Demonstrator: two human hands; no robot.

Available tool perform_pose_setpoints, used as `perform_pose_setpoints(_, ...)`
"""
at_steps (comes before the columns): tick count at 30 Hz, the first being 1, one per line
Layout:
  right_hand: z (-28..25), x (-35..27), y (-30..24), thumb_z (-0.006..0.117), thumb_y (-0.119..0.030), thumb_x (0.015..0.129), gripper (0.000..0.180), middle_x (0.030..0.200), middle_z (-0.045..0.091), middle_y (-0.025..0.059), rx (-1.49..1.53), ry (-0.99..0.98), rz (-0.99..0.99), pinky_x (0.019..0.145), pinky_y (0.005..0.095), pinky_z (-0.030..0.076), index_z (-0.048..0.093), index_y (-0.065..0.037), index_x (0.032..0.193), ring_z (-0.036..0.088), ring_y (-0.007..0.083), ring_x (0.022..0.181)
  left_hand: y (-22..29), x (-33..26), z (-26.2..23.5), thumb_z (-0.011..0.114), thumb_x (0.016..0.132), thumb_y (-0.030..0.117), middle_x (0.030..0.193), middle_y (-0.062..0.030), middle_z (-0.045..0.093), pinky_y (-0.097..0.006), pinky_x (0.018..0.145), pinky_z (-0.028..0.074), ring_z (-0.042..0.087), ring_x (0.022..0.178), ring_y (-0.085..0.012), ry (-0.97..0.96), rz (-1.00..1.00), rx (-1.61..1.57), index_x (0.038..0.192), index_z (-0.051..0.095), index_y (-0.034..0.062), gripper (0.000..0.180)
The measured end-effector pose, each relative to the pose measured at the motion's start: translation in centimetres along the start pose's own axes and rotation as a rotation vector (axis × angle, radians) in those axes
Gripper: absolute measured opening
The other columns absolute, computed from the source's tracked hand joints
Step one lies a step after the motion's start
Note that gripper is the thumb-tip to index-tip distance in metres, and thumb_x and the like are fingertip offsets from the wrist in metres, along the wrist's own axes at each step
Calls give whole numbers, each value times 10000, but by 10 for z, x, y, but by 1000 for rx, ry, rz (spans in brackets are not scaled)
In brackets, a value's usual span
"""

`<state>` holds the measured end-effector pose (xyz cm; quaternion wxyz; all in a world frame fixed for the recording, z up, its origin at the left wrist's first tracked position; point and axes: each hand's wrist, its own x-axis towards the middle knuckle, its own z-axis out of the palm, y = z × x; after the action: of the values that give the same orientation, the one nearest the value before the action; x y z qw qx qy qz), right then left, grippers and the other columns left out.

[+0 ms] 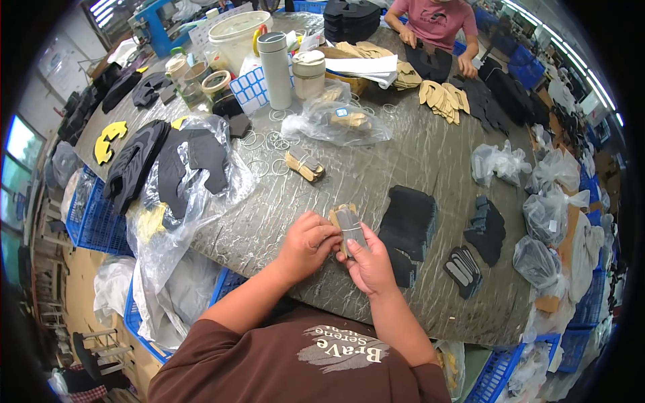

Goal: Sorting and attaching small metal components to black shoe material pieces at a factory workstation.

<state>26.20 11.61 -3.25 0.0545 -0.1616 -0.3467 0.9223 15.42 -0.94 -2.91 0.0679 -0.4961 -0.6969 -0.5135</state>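
A small bundle of grey and tan cut pieces (pixel 349 219) is held upright over the near middle of the table, a thin pale band across it. My right hand (pixel 371 263) grips its lower end, thumb on the grey front face. Against the bundle's left edge, my left hand (pixel 309 243) has its fingers pinched together; what they hold is hidden. A similar banded bundle (pixel 305 165) lies farther off, near loose pale rubber bands (pixel 275 141). Just right of my right hand are stacked black fabric pieces (pixel 407 225).
Smaller black pieces (pixel 485 230) and a slotted stack (pixel 462 270) lie rightward. Leftward, clear plastic (pixel 232 171) covers black cut parts. A grey flask (pixel 274 70), jars and a white bucket (pixel 235 33) stand far back. Across the table, a person (pixel 437 27) handles black pieces.
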Motion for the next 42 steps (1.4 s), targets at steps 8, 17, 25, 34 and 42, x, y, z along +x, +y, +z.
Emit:
perform_pose_setpoints(8,-4,-4,-4,507,37,881,533,1052,572,107,-95,59,33,659,261,459,307,15,1374,573,169,819,0,-12,15,589,751,-49,851,-142,554,-383,648,433,534,742,-301,-25,-142,3,847,495,34,158)
perform_pose_setpoints(17,-29,-10,-34,511,42,865,546,1068,562,124,-318,96,101,626,244,462,315,29,1374,577,167,796,-15,-8,-25,551,853,14,728,-39,529,-248,643,426,512,689,-120,-37,-730,-931,878,483,25,73)
perform_pose_setpoints(25,-2,-5,-7,575,-3,833,545,1017,621,132,-863,100,-100,699,257,472,390,1,1345,610,182,823,15,6,6,743,682,78,760,-97,594,-356,614,460,571,706,-274,-17,-91,-22,802,630,42,169)
perform_pose_setpoints(34,-1,-3,2,573,-8,789,547,1186,521,293,-1296,110,-284,941,395,411,390,66,1299,507,412,1120,10,-13,30,627,779,50,746,-154,566,-408,650,456,545,693,-354,-40,-146,292,844,510,8,140)
perform_pose_setpoints(42,-10,-17,-42,550,-22,841,543,966,623,158,-651,-147,271,725,269,465,392,-21,1361,590,175,813,-24,6,-15,603,875,125,725,24,535,-244,559,411,483,630,-67,-273,-948,-721,873,522,33,122)
